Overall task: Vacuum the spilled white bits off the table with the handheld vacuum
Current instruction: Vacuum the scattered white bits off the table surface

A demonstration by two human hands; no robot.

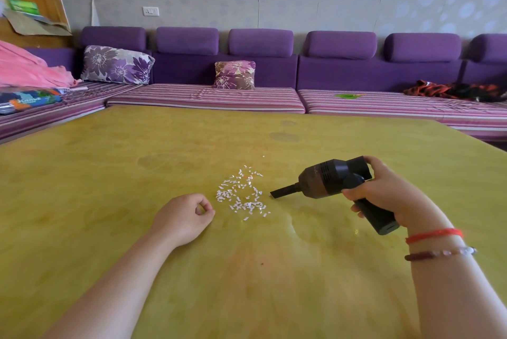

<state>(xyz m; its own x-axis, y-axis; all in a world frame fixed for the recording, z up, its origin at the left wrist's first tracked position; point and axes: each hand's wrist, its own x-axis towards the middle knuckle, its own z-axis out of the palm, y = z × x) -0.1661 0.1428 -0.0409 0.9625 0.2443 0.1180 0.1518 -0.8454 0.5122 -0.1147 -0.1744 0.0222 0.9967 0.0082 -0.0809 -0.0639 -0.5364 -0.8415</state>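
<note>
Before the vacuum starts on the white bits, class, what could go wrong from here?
1. The nozzle sits low beside the white bits; sweeping it sideways might push them across the table rather than lift them.
2. The left hand rests right next to the pile, so moving it could scatter bits.
3. Stray bits lying farther back could be missed.

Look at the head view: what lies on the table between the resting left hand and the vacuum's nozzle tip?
The spilled white bits lie between the left hand and the nozzle tip.
</note>
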